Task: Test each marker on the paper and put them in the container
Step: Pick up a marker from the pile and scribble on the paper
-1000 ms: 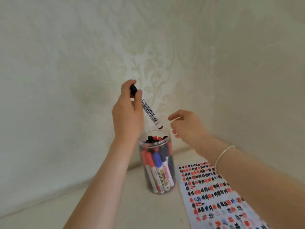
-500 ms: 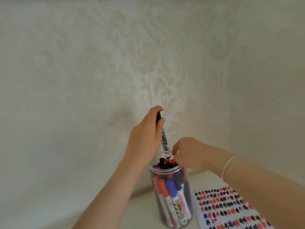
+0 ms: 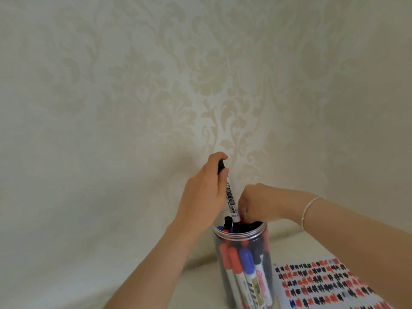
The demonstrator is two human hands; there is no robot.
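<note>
Marker [image 3: 230, 197]: light, stiff, smooth; upright, tip at jar [image 3: 243, 238] mouth. Left hand [image 3: 206, 192] pinches capped top, best hold. Right hand [image 3: 258, 204] curled at rim, grip unclear. Paper [image 3: 323, 284] right of jar

black print on held marker [image 3: 230, 197] too blurred to read, labels on markers in jar [image 3: 243, 237] illegible

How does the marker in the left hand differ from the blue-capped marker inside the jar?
The held marker has a black cap; the blue-capped marker has a blue one. The held marker stands nearly upright with only its lower end at the jar mouth, gripped by the left hand; the blue-capped one sits fully inside, cap up, among others. Both have white printed barrels.
</note>
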